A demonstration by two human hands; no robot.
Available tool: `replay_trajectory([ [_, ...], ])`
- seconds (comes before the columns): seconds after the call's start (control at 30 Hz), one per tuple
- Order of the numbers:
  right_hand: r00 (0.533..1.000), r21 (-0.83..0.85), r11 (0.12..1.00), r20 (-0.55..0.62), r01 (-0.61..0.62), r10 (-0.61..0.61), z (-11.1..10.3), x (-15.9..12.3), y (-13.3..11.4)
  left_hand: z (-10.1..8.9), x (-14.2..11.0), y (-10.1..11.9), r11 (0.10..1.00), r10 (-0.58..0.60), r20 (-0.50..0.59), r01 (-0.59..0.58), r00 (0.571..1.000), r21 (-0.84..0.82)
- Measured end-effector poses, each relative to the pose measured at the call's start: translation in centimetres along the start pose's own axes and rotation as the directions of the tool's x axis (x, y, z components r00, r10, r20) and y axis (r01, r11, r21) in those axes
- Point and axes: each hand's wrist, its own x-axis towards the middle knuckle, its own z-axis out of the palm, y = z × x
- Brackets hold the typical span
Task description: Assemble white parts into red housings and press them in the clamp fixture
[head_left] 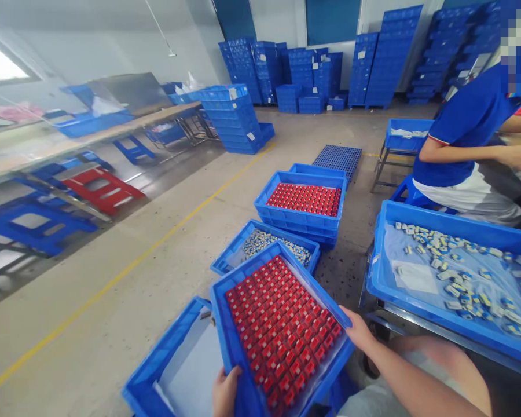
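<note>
A blue plastic tray (330,298) filled with rows of small red parts (286,330) is held tilted in front of me. My left hand (226,387) grips its left rim near the bottom, thumb over the edge. At the right rim, my right hand (356,329) is closed round the edge, with the fingers under it hidden. Beneath and to the left lies another blue tray (173,330) with a white sheet in it. Just beyond the held tray, a blue tray (226,255) contains many small white, blue and yellow pieces.
Farther off stand stacked blue trays (299,219) with red parts on top. To the right, a large blue bin (375,272) of small pieces rests on a metal stand, near a seated person (464,133). Blue crates (230,124), a red stool (104,188) and a long table (156,119) are at left.
</note>
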Motion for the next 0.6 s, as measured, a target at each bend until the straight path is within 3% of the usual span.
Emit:
replay_trajectory([
  [0.1,0.991,0.024,0.993,-0.065,-0.116,0.117,-0.5,2.3,-1.2,1.4,0.7,1.3,0.999,-0.006,-0.038,0.007,0.999,0.040],
  [0.2,0.987,0.079,0.988,-0.073,-0.135,0.140,-1.2,4.4,-2.6,3.2,2.0,4.0,0.994,0.010,-0.118,0.002,0.993,0.105],
  [0.3,0.985,0.124,0.979,-0.034,-0.163,0.168,-2.6,3.4,-3.5,5.6,3.7,6.6,0.986,0.036,-0.175,-0.007,0.984,0.166],
  [0.4,0.986,0.118,0.981,0.092,-0.152,0.141,-4.7,-1.8,-5.3,8.4,5.8,8.9,0.980,0.064,-0.210,-0.022,0.976,0.199],
  [0.47,0.985,0.069,0.998,0.175,-0.014,0.002,-6.9,-6.7,-7.1,9.9,7.1,10.5,0.972,0.087,-0.217,-0.035,0.972,0.232],
  [0.53,0.987,-0.036,0.998,0.152,0.054,-0.048,-9.5,-11.5,-8.9,11.0,7.7,12.3,0.960,0.125,-0.182,-0.073,0.975,0.270],
  [0.6,0.996,-0.130,0.990,0.079,0.055,-0.044,-12.2,-15.6,-9.9,12.0,7.5,14.2,0.938,0.200,-0.074,-0.169,0.977,0.304],
])
